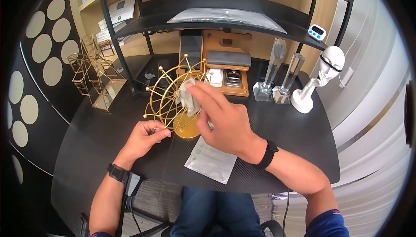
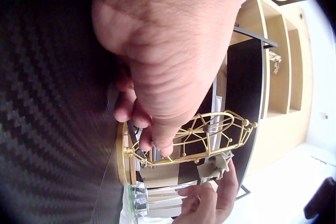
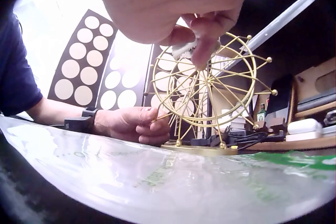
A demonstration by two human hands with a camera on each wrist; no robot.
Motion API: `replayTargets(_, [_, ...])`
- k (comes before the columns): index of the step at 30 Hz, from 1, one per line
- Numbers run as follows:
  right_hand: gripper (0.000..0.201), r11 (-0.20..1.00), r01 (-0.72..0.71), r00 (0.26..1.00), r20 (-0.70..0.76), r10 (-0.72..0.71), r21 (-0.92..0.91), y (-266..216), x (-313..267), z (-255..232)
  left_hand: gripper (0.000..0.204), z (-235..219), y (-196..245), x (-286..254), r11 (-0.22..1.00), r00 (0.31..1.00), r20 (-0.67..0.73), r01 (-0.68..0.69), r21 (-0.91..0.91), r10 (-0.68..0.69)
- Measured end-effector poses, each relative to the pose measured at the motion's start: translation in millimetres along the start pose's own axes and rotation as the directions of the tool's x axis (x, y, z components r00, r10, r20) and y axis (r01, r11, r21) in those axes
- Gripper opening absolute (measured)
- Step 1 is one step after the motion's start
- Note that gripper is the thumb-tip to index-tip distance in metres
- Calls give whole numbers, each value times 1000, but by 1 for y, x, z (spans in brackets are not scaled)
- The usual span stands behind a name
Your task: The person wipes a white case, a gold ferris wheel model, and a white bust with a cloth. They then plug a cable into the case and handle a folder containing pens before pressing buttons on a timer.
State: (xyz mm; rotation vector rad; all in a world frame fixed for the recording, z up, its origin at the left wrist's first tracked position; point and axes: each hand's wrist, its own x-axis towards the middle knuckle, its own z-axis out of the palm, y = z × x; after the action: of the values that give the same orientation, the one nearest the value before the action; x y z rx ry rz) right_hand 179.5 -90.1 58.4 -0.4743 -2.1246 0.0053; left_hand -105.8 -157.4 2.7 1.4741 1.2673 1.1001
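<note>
A gold wire Ferris wheel model (image 1: 185, 132) stands on its round base on the black desk. With thumb and fingers, my left hand (image 1: 141, 140) pinches the lower left part of its rim, as the right wrist view also shows. A crumpled grey-white wipe (image 1: 189, 102) is gripped in my right hand (image 1: 229, 122), overlapping the front of the wheel near its hub in the head view. Below that hand lies a white plastic packet (image 1: 211, 162) with green print, flat near the desk's front edge.
Behind the wheel is a wooden organizer (image 1: 240, 87). Two crystal trophies (image 1: 262, 90) and a white head figurine (image 1: 302, 101) stand at the right. On the left is another gold wire ornament (image 1: 104, 102). A black shelf (image 1: 151, 24) spans the back, holding a small timer (image 1: 317, 32).
</note>
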Motion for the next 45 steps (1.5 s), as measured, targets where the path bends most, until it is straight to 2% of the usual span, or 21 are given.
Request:
replayTargets(4, [73,994,-106,994,-8,106,-6,-1,4,-4,16,0,-2,-1,1000,1000,16,10,28,-10])
replayTargets(11, [75,995,-94,996,12,94,31,0,3,-1,17,0,-1,0,999,1000,16,-5,38,5])
replayTargets(23, [72,996,-71,983,172,61,53,3,-1,1,16,2,0,0,1000,1000,-1,2,2,-2])
replayTargets(25, [66,999,-35,993,110,32,19,2,-1,3,16,1,-1,0,1000,1000,4,-1,15,1])
replayTargets(28, [67,998,-50,995,93,47,29,0,2,1,16,1,-2,0,1000,1000,11,-1,11,1])
replayTargets(31, [73,998,-65,992,110,62,27,0,5,-3,16,1,0,0,1000,1000,11,-3,6,3])
replayTargets(35, [70,998,-56,988,144,51,33,2,0,1,16,1,-1,0,1000,1000,15,-5,28,4])
replayTargets(41, [63,999,-19,1000,-8,19,45,4,0,2,16,0,-2,0,1000,1000,14,-8,11,8])
replayTargets(45, [62,996,-92,993,-77,93,13,8,2,0,16,-2,-3,1,1000,1000,21,-5,-9,5])
